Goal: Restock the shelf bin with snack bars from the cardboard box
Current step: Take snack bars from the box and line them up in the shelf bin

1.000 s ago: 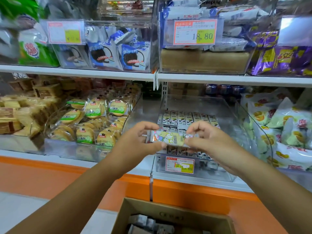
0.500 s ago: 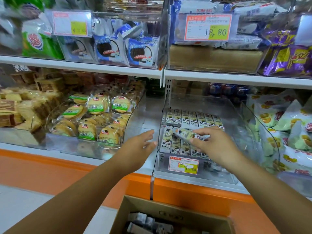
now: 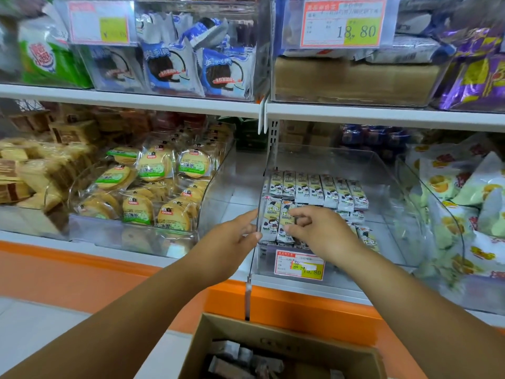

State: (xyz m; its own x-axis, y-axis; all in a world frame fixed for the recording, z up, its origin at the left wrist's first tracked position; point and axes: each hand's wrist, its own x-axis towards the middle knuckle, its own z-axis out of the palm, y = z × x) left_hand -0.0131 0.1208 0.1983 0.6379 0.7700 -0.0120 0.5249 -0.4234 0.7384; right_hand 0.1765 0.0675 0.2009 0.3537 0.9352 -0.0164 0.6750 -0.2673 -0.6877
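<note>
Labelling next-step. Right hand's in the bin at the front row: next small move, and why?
Probably release the snack bar and draw the right hand back toward the cardboard box: the bar sits in the front row, the shelf bin has bare floor on the right, and the box holds more.

Snack bars [image 3: 314, 191] in shelf bin [image 3: 382, 170]; cardboard box [image 3: 287, 348] below

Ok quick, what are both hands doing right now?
Left hand: open, fingers touching the side wall of the bin.
Right hand: pinching a snack bar inside it.
</note>
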